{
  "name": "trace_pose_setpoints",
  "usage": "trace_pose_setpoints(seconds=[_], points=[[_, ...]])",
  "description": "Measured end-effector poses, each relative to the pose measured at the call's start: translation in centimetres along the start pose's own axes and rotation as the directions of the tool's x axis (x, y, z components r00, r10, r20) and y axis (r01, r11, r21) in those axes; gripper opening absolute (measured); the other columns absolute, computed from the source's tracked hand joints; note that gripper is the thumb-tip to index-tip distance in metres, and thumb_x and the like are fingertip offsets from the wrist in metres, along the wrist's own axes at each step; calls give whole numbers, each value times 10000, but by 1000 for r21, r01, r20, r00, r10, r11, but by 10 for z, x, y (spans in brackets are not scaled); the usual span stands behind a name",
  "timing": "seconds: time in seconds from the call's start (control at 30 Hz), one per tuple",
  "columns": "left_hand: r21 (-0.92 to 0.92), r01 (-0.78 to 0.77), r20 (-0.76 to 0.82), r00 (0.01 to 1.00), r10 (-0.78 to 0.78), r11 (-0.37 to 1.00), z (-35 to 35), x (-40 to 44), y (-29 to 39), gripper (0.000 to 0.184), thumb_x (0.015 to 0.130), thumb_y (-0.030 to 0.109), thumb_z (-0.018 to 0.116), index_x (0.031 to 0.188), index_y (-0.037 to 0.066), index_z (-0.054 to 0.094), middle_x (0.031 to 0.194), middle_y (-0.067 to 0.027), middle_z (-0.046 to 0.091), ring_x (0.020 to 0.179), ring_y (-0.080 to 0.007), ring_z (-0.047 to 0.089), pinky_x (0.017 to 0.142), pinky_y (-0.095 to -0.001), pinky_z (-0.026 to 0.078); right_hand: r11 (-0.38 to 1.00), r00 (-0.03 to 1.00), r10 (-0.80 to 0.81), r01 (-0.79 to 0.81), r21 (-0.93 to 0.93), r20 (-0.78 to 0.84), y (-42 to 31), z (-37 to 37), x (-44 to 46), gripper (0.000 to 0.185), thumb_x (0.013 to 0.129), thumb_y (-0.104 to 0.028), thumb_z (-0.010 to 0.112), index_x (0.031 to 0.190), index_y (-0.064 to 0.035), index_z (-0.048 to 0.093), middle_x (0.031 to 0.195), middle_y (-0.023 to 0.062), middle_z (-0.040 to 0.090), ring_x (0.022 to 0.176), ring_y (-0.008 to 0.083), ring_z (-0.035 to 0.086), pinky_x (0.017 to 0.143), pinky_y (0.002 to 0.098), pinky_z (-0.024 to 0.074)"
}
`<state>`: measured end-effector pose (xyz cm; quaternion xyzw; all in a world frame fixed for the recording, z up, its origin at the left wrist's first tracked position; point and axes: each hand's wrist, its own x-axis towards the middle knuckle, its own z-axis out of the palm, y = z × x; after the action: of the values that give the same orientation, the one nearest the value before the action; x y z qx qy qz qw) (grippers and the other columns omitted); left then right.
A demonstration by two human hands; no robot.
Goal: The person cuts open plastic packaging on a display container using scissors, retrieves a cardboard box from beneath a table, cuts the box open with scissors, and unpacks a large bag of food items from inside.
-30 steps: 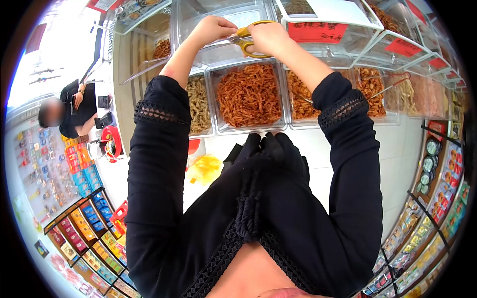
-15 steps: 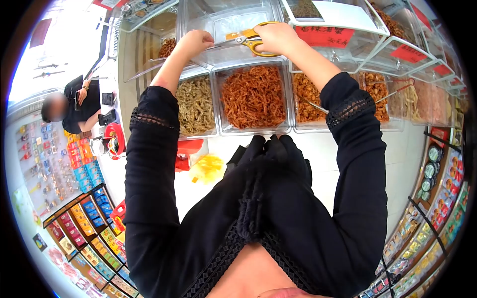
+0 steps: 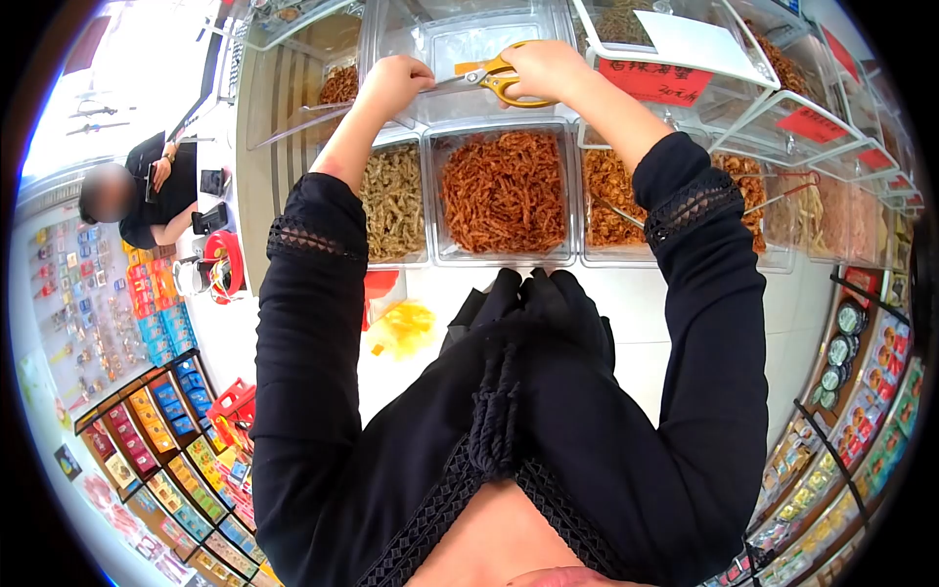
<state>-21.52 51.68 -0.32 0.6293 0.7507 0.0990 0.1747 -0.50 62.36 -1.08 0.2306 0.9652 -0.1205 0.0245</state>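
Note:
My right hand (image 3: 540, 70) grips yellow-handled scissors (image 3: 501, 80), its fingers in the handles and the blades pointing left. Close to the blade tips, my left hand (image 3: 396, 82) is closed in a pinch; what its fingertips hold, perhaps a clear edge, I cannot make out. A small orange-yellow strip (image 3: 468, 68) shows beside the blades. Both hands are above a clear plastic bin (image 3: 406, 34). Nearer my body stands a bin of reddish-brown dried strips (image 3: 504, 191). Left of it lie greenish-grey dried pieces (image 3: 394, 201).
Orange-red dried food (image 3: 611, 186) fills a bin on the right, with metal tongs (image 3: 618, 210) over it. Clear lids with red signs (image 3: 653, 82) rise at upper right. Another person (image 3: 152, 191) is at the far left. Packaged-goods shelves (image 3: 166, 421) flank both sides.
My left hand has shifted slightly right, closer to the scissors. The scissors stay in my right hand, and their handles look a little more closed. The whole view has shifted slightly.

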Motion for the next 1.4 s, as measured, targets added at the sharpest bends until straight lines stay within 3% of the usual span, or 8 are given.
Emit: trace_pose_setpoints(seconds=[0.77, 0.83, 0.9, 1.17, 1.23, 1.27, 1.3, 1.4], points=[[-260, 149, 75, 988, -134, 954, -29, -11, -9, 188, 725, 172, 627, 856, 41, 659, 752, -79, 634, 674, -142, 579, 659, -267, 446, 992, 997, 57, -63, 114, 57, -62, 8, 36, 369, 654, -376, 649, 866, -75, 616, 803, 64, 627, 741, 210, 611, 607, 338, 495], [-499, 148, 59, 989, -137, 854, -30, -13, -3, 198, 725, 159, 631, 876, 33, 654, 773, -75, 636, 693, -135, 582, 669, -258, 449, 991, 997, 48, -55, 125, 56, -68, 11, 38, 333, 660, -352, 652, 843, -75, 626, 799, 66, 628, 734, 209, 612, 604, 334, 495], [-351, 40, 60, 998, -20, 936, -37, -16, 5, 188, 739, 157, 627, 871, 24, 649, 789, -74, 634, 726, -134, 586, 678, -253, 455, 993, 998, 44, -48, 109, 37, -78, 13, 39, 285, 664, -322, 657, 803, -73, 641, 790, 72, 630, 721, 207, 614, 598, 321, 494], [-503, -48, 93, 990, 109, 863, -55, -26, -29, 160, 753, 121, 598, 891, 49, 631, 837, -60, 625, 776, -145, 589, 746, -255, 458, 952, 993, 119, -111, 285, -9, -85, 0, -52, 591, 704, -526, 579, 975, -12, 471, 802, 125, 606, 681, 285, 600, 618, 347, 491], [-433, -210, 77, 960, 268, 877, -57, -33, -40, 102, 741, 89, 594, 833, 62, 630, 897, -39, 620, 844, -154, 580, 786, -275, 450, 694, 915, 62, -328, 641, 400, -73, 6, -69, 614, 720, -625, 501, 921, -47, 452, 696, 66, 535, 569, 193, 534, 535, 293, 455], [-384, -254, 74, 950, 304, 888, -57, -40, -44, 98, 728, 70, 591, 819, 58, 627, 896, -47, 618, 849, -171, 579, 788, -286, 452, 302, 802, -17, -565, 768, 597, -72, 14, -74, 601, 723, -643, 471, 899, -69, 439, 658, 30, 468, 543, 145, 467, 502, 260, 410], [-332, -304, 74, 935, 346, 893, -54, -48, -46, 96, 716, 51, 589, 806, 53, 624, 895, -55, 616, 854, -189, 578, 790, -296, 454, -134, 683, -182, -730, 670, 708, -76, 13, -75, 590, 727, -661, 441, 877, -90, 425, 619, -7, 402, 516, 97, 400, 470, 226, 364], [-174, -527, -99, 850, 517, 832, -38, -70, -56, 167, 653, 0, 588, 798, 72, 627, 852, -69, 597, 830, -249, 565, 747, -347, 465, -460, 622, -447, -776, 431, 643, -89, 17, -62, 635, 703, -729, 325, 845, -116, 406, 626, -24, 333, 500, 80, 310, 447, 208, 287]])
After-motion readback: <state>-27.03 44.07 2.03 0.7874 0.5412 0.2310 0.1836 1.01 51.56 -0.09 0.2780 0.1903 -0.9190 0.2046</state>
